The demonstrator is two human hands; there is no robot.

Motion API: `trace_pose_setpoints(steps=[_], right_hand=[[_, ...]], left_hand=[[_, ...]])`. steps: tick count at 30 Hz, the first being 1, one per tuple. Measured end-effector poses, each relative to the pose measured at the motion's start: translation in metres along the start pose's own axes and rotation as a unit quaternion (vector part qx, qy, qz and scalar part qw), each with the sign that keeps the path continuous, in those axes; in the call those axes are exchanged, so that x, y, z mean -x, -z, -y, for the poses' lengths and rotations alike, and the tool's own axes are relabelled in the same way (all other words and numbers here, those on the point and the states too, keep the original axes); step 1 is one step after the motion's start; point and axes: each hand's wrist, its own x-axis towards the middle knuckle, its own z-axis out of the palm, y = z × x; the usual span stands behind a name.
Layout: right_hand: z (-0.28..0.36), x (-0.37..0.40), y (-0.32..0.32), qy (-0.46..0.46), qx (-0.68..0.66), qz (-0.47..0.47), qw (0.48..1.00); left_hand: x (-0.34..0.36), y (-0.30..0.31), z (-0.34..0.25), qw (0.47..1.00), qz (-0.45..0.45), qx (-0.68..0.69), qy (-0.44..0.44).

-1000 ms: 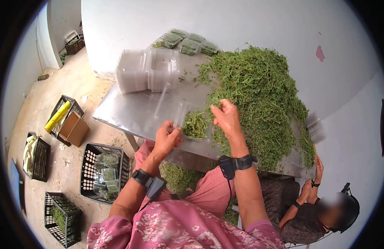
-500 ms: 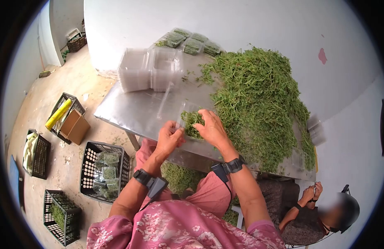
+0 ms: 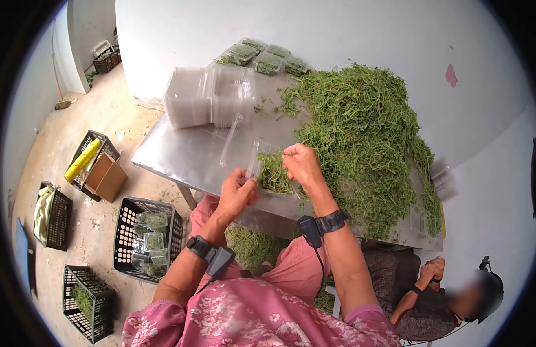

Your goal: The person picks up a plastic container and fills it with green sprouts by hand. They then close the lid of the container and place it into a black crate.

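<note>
An open clear plastic box [image 3: 253, 164] lies at the front edge of the metal table, its tray filled with green sprigs [image 3: 274, 173]. My left hand [image 3: 239, 189] grips the box at its near left side, fingers closed on the plastic. At the right edge of the sprigs is my right hand [image 3: 301, 166], its fingers pinched together; what they hold, if anything, is too small to tell. A large heap of green sprigs [image 3: 360, 133] spreads just to the right of it.
Stacked empty clear boxes [image 3: 190, 98] stand at the table's back left. Filled boxes [image 3: 269, 62] lie behind. Black crates [image 3: 176, 231] sit on the floor at left, one holding filled boxes. A co-worker [image 3: 424, 301] sits at the lower right.
My right hand has moved slightly right and up from over the sprigs in the box, and its spread fingers have closed together. My left hand has stayed on the box.
</note>
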Motion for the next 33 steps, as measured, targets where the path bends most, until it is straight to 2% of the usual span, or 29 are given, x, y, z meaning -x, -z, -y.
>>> trace_pose_setpoints(steps=[3, 6, 9, 15, 18, 21, 24, 27, 30, 33], right_hand=[[-0.002, 0.005, -0.005, -0.018, 0.044, 0.044, 0.998], [-0.008, 0.01, -0.006, 0.075, 0.164, 0.026, 0.983], [-0.015, 0.01, -0.005, 0.239, 0.198, -0.036, 0.95], [-0.005, 0.011, -0.017, 0.25, 0.23, -0.033, 0.94], [-0.022, -0.003, -0.03, 0.25, 0.245, -0.015, 0.937], [-0.029, -0.011, -0.033, 0.219, 0.267, -0.012, 0.938], [-0.027, -0.018, -0.027, 0.15, 0.231, -0.055, 0.96], [-0.019, -0.012, -0.025, 0.137, 0.242, -0.021, 0.96], [-0.022, -0.01, -0.022, 0.215, 0.238, 0.015, 0.947], [-0.013, 0.0, -0.014, 0.264, 0.248, -0.05, 0.931]], left_hand=[[0.0, 0.0, 0.0, 1.0, -0.001, -0.009, -0.003], [-0.001, 0.001, 0.001, 1.0, 0.002, -0.005, -0.008], [0.0, 0.0, 0.0, 1.0, -0.001, 0.005, -0.003], [0.001, -0.001, -0.001, 1.0, -0.005, -0.012, -0.006], [-0.001, 0.0, 0.003, 1.0, -0.002, -0.014, -0.017], [-0.001, 0.0, 0.003, 1.0, 0.002, -0.018, -0.021], [0.0, 0.002, 0.003, 1.0, 0.011, -0.021, -0.021], [0.0, 0.0, 0.001, 1.0, 0.009, -0.02, -0.016], [0.0, 0.001, 0.001, 1.0, 0.002, -0.02, -0.013], [-0.001, 0.001, 0.002, 1.0, 0.004, -0.024, -0.011]])
